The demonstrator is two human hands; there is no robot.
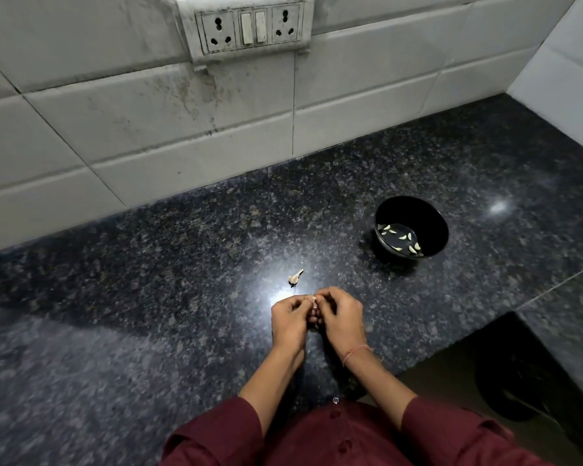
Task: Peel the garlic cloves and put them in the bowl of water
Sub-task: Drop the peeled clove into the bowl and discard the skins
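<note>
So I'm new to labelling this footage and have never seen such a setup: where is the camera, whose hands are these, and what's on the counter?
There is no machine here. A person wears one wide-angle camera on the head, looking forward and down, so you see their own arms from above. The left hand and right hand meet over the dark granite counter and pinch a garlic clove between their fingertips, apparently peeling it. Just beyond them lies a small scrap, garlic or its skin; I cannot tell which. Farther right stands a black bowl of water with peeled cloves in it. On the tiled wall behind sits a socket panel.
</note>
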